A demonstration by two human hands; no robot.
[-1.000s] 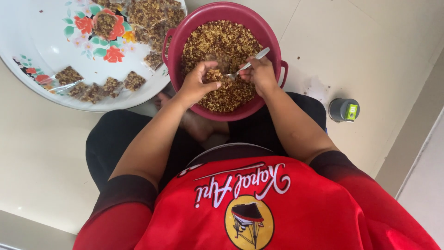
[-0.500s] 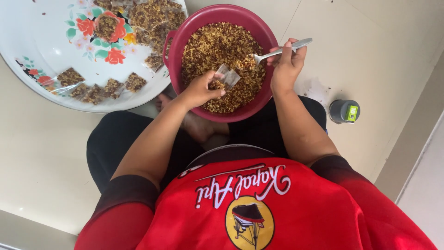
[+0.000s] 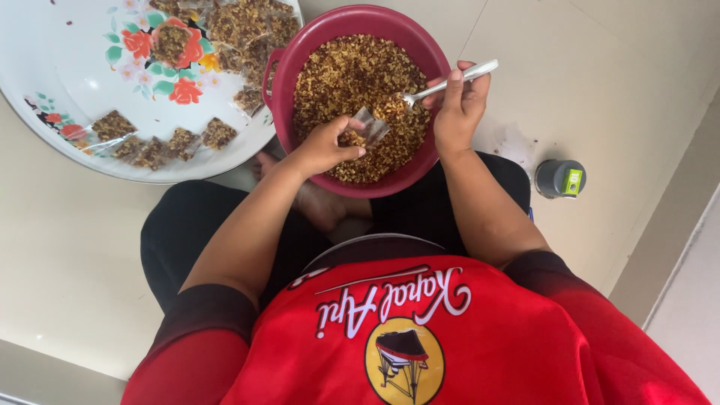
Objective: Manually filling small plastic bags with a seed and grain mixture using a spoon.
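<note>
Maroon plastic basin [image 3: 420, 45] sits on the pale floor [image 3: 600, 75] between the person's knees, filled with a brown, crumbly fried mix [image 3: 352, 82]. From the head view, the only one I have, I note the left hand [image 3: 326, 146] over the near part of the basin, its fingers pinched on a small clear plastic pouch [image 3: 371, 126] held just above the mix. The right hand [image 3: 459, 105] rests at the basin's right rim, fingers clenched around the handle of a metal spoon [image 3: 442, 86] whose bowl touches the mix. Beside the basin on the left lies a white floral tray [image 3: 67, 67] carrying filled packets [image 3: 161, 142]. A small grey cylinder [image 3: 559, 178] stands apart on the right.
</note>
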